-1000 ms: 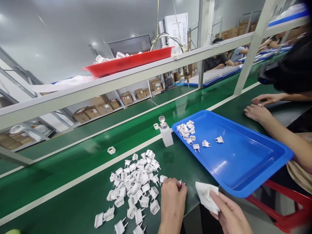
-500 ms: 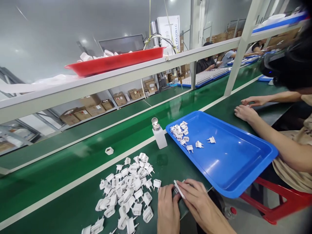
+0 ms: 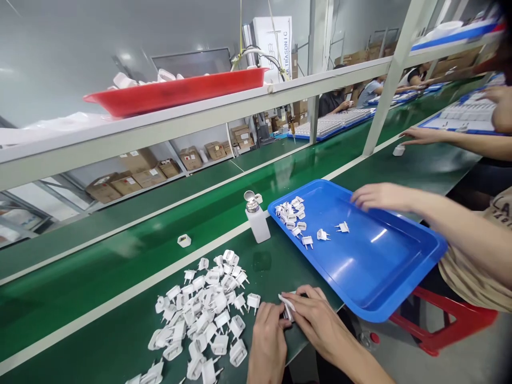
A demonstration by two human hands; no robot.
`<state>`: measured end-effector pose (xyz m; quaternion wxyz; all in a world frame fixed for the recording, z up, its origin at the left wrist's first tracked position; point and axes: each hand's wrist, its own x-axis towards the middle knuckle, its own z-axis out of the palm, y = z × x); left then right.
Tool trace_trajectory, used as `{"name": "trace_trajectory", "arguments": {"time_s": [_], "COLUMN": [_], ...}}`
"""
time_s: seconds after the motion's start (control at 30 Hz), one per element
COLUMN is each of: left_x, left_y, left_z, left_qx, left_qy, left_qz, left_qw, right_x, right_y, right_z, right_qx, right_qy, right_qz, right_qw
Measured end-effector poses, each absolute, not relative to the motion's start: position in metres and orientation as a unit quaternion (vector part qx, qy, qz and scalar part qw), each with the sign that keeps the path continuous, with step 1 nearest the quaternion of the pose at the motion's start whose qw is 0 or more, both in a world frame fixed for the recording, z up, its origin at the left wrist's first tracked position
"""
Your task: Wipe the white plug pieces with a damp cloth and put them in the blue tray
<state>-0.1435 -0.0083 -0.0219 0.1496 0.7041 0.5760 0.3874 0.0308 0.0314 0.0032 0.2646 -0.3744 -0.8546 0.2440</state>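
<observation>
Both hands met at the near edge of the green table [image 3: 132, 341]. The left hand [image 3: 267, 341] was curled, its fingertips pinching a small white plug piece [image 3: 286, 311], most of it hidden between the two hands. The right hand [image 3: 316, 317] lay just beside it, fingers bent and closed around a folded white cloth [image 3: 286, 303] pressed against that piece.

To the left of the hands, touching the table, lay a loose heap of plug pieces [image 3: 204, 314], the nearest ones just beside the left hand's fingers. Beyond the hands stood a small white bottle [image 3: 256, 217] with a metal cap, upright, near the corner of a blue tray [image 3: 380, 277]. The tray held a small cluster of plug pieces [image 3: 291, 214] in its far left corner and a few scattered ones nearby. A single white part [image 3: 184, 240] sat alone on the green belt [image 3: 120, 250] further back.

A co-worker's hand [image 3: 378, 195] hovered over the far edge of the tray, fingers spread, with the arm crossing the tray's right side. Overhead, a red tray [image 3: 176, 93] rested on the shelf rail [image 3: 160, 130], and cardboard boxes [image 3: 136, 173] stood behind the belt.
</observation>
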Motion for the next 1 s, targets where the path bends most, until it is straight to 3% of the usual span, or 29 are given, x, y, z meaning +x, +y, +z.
{"name": "trace_trajectory", "arguments": {"time_s": [0.33, 0.53, 0.67, 0.77, 0.9, 1.0], "left_x": [-0.147, -0.153, -0.154, -0.151, -0.138, -0.131], "left_y": [-0.011, -0.015, -0.013, -0.013, -0.027, -0.044], "left_z": [-0.014, 0.018, 0.022, 0.017, 0.010, 0.009], "left_qx": [0.676, 0.641, 0.632, 0.641, 0.569, 0.533], "left_qy": [0.609, 0.649, 0.649, 0.608, 0.515, 0.459], "left_qz": [0.367, 0.313, 0.309, 0.361, 0.521, 0.616], "left_qw": [0.192, 0.264, 0.290, 0.299, 0.373, 0.355], "right_x": [0.061, 0.084, 0.085, 0.074, 0.043, 0.015], "right_y": [-0.007, -0.031, -0.040, -0.044, -0.050, -0.059], "right_z": [0.006, -0.001, -0.006, -0.003, 0.004, 0.011], "right_qx": [-0.321, -0.528, -0.578, -0.572, -0.509, -0.431], "right_qy": [-0.871, -0.645, -0.529, -0.459, -0.320, -0.245], "right_qz": [0.267, 0.377, 0.475, 0.525, 0.573, 0.628], "right_qw": [0.258, 0.405, 0.401, 0.432, 0.556, 0.600]}}
